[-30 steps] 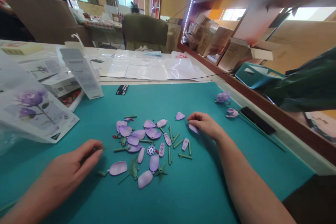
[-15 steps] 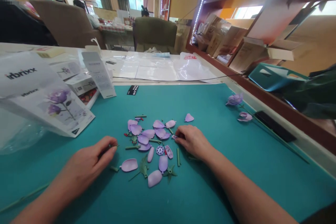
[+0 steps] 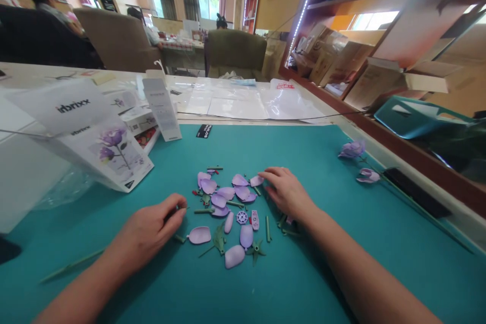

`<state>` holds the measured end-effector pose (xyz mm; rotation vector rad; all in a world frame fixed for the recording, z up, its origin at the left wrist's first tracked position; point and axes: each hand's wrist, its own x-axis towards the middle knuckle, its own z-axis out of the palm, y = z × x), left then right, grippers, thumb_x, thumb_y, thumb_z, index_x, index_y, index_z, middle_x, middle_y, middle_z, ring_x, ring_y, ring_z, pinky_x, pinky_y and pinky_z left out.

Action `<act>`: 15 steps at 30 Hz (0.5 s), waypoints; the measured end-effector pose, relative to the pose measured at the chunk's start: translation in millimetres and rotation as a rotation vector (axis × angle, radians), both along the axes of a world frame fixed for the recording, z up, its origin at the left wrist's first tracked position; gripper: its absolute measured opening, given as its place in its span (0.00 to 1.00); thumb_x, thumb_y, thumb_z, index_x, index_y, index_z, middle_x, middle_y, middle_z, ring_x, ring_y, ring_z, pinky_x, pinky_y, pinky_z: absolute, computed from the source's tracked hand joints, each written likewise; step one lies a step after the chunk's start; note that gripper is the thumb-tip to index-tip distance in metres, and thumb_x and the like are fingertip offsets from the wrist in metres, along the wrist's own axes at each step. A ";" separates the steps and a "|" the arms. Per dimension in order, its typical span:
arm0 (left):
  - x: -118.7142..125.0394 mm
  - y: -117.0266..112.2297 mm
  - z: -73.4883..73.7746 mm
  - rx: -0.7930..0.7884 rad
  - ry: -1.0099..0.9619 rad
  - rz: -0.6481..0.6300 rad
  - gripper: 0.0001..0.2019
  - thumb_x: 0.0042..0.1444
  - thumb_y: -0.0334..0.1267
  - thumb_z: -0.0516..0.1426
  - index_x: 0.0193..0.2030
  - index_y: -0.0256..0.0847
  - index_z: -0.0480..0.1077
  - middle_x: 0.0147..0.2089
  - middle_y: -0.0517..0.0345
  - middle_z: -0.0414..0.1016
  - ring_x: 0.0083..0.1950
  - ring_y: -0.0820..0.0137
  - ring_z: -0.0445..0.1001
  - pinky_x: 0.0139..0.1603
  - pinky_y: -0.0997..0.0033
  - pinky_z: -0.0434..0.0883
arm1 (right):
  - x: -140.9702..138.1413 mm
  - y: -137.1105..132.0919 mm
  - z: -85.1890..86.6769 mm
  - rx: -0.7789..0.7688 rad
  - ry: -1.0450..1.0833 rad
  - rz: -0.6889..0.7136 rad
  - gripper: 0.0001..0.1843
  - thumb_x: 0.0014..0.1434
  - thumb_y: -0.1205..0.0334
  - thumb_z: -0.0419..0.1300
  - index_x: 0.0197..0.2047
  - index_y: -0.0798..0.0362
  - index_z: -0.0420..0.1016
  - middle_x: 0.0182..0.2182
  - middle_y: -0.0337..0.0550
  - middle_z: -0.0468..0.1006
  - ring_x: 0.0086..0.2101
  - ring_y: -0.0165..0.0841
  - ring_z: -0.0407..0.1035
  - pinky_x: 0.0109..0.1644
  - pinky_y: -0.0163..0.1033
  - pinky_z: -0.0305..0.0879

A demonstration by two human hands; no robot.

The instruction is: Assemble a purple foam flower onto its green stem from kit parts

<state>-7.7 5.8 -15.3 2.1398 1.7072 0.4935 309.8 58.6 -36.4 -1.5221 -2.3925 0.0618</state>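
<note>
Several loose lilac plastic petals lie spread out for easy picking on a teal mat; the left hand pinches something hidden, the right hand half-open, seemingly empty, beside one petal.

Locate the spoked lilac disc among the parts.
In the head view, the spoked lilac disc lies on the teal mat, between a narrow lilac petal and a slotted lilac piece, below and left of the right hand.
</note>
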 end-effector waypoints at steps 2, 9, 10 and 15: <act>-1.0 0.2 0.9 -0.040 0.001 -0.021 0.15 0.58 0.50 0.45 0.35 0.45 0.67 0.25 0.63 0.71 0.24 0.70 0.67 0.26 0.74 0.60 | -7.6 4.4 -0.2 -0.037 -0.073 0.054 0.17 0.59 0.70 0.53 0.51 0.51 0.73 0.47 0.49 0.74 0.46 0.39 0.65 0.50 0.44 0.59; -1.2 -1.0 6.5 -0.137 -0.006 -0.045 0.15 0.60 0.50 0.42 0.37 0.45 0.64 0.25 0.64 0.68 0.24 0.70 0.65 0.26 0.73 0.58 | 1.8 3.1 9.4 -0.170 -0.154 0.012 0.24 0.52 0.77 0.53 0.49 0.50 0.74 0.47 0.47 0.75 0.46 0.39 0.65 0.49 0.43 0.57; -0.4 -1.3 6.7 -0.143 -0.007 -0.049 0.15 0.60 0.50 0.42 0.37 0.45 0.64 0.24 0.64 0.68 0.24 0.70 0.65 0.26 0.73 0.58 | 1.9 3.8 12.7 -0.188 -0.138 0.031 0.25 0.52 0.77 0.53 0.51 0.49 0.73 0.49 0.47 0.74 0.46 0.38 0.65 0.50 0.42 0.57; 3.2 -2.8 6.7 -0.152 0.000 -0.062 0.15 0.60 0.50 0.41 0.37 0.45 0.63 0.25 0.63 0.68 0.25 0.69 0.65 0.27 0.72 0.57 | -20.7 18.0 28.9 -0.176 -0.176 -0.048 0.15 0.59 0.66 0.55 0.49 0.49 0.76 0.44 0.45 0.78 0.44 0.38 0.68 0.45 0.38 0.59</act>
